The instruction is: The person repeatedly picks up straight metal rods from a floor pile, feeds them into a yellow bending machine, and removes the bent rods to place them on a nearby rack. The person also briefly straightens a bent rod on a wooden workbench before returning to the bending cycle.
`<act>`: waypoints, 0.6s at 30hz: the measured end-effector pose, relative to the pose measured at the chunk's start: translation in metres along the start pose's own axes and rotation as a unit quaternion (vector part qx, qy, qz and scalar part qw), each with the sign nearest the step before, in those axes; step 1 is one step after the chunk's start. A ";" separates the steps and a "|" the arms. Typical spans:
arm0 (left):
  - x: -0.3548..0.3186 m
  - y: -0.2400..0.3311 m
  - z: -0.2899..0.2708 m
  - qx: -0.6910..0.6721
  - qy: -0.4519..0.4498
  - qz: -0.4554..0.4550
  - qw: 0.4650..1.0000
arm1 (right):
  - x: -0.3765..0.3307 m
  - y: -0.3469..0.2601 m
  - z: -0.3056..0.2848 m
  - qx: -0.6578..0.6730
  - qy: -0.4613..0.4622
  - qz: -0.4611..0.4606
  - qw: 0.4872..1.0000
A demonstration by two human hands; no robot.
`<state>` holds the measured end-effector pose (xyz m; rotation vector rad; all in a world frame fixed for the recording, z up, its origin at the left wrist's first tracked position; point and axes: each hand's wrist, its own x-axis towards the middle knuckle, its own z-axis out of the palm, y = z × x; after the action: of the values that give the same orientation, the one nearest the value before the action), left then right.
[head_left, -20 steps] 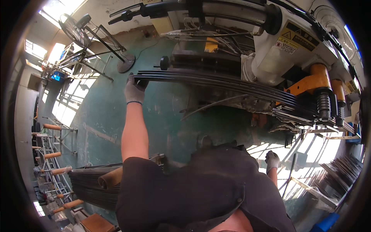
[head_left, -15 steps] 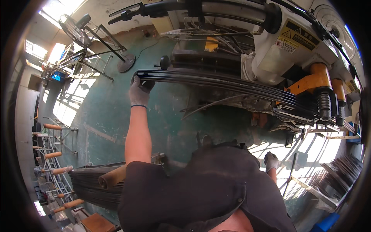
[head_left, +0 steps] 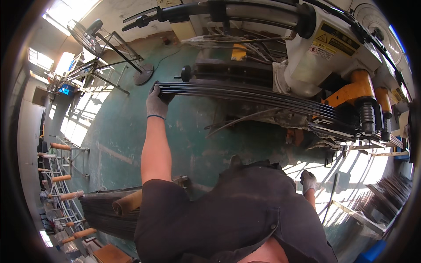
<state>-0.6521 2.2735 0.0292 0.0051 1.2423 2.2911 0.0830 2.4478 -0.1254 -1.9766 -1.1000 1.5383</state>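
My left hand, in a light knit glove with dark fingers, is closed around the left ends of several long dark metal strips. The strips lie side by side as a bundle and slope slightly down to the right. Their right part passes under the orange arm of a white machine, beside a black coil spring. Away from the bundle, my right hand hangs low at my right side, gloved, its fingers curled in. Nothing shows in it.
A standing fan is at the far left, its round base on the green floor. Racks with brown rollers line the left. Behind my left arm lies a stack of dark strips; more strips stand at right.
My left hand and the left ends of the strips have dropped slightly nearer to me. My right hand stays almost where it was.
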 end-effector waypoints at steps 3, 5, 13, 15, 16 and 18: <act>0.005 -0.001 -0.010 0.017 -0.033 -0.006 0.999 | -0.012 0.003 -0.001 -0.013 0.020 0.023 0.999; 0.008 -0.003 -0.006 0.046 -0.059 -0.042 0.996 | 0.000 0.034 -0.017 -0.070 0.013 0.023 0.997; -0.017 0.021 -0.005 0.237 -0.075 -0.051 0.967 | 0.002 0.021 0.001 -0.197 0.068 -0.049 0.977; -0.018 0.022 -0.008 0.240 -0.089 -0.062 0.965 | -0.004 0.006 0.014 -0.197 0.062 -0.047 0.977; -0.016 0.023 -0.012 0.222 -0.102 -0.073 0.967 | -0.007 -0.003 0.018 -0.187 0.058 -0.045 0.980; -0.009 0.025 -0.021 0.178 -0.131 -0.092 0.971 | -0.004 -0.012 0.025 -0.191 0.009 -0.043 0.981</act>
<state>-0.6611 2.2422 0.0387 0.2977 1.4269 1.8170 0.0555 2.4487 -0.1218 -2.1419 -1.5475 1.3386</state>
